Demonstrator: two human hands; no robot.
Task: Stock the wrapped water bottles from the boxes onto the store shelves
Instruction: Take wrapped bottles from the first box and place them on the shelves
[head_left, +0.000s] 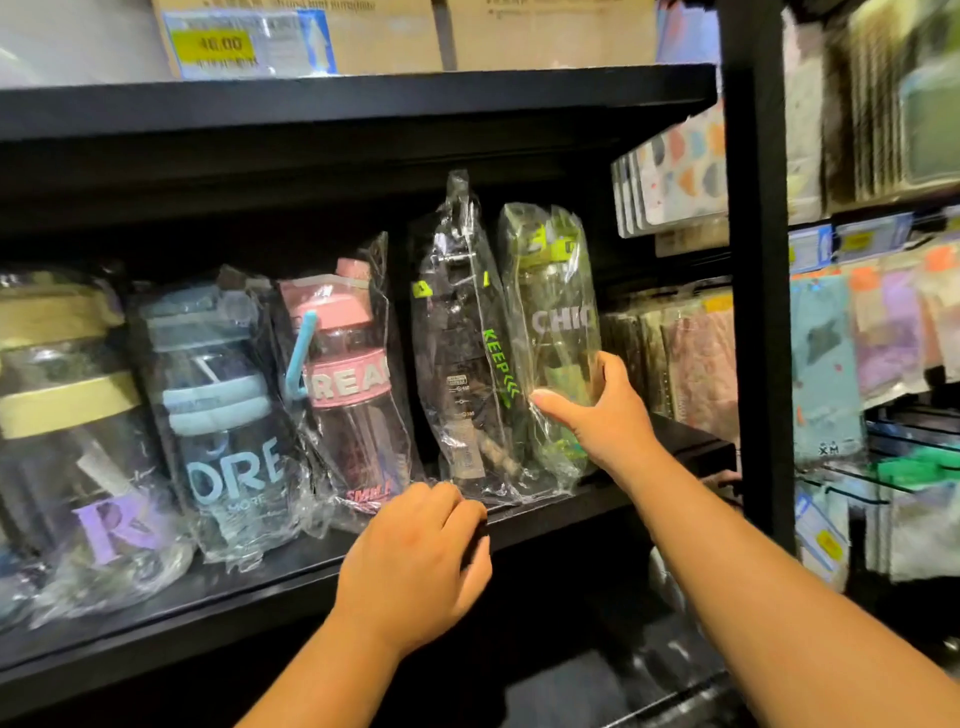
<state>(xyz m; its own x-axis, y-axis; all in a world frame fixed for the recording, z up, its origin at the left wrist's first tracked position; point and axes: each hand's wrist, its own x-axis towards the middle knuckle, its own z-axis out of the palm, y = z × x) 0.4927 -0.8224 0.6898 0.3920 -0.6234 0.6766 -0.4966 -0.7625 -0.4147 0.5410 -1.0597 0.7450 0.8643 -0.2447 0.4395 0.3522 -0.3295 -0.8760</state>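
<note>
Several plastic-wrapped water bottles stand in a row on the black shelf (291, 566). At the right end my right hand (597, 410) grips the clear green-capped bottle marked CHIC (558, 312), thumb in front and fingers behind. Just left of it leans a black bottle with green KEEP lettering (462, 338). Further left are a pink-capped bottle (353, 364), a blue one (223, 405) and a yellow-banded one (62, 395). My left hand (421, 561) hovers at the shelf's front edge below the black bottle, fingers curled, holding nothing that I can see.
A black upright post (756, 260) bounds the shelf on the right. Past it hang packets of flat goods (857, 338). Cardboard boxes (322, 36) sit on the shelf above. The space below the shelf is dark.
</note>
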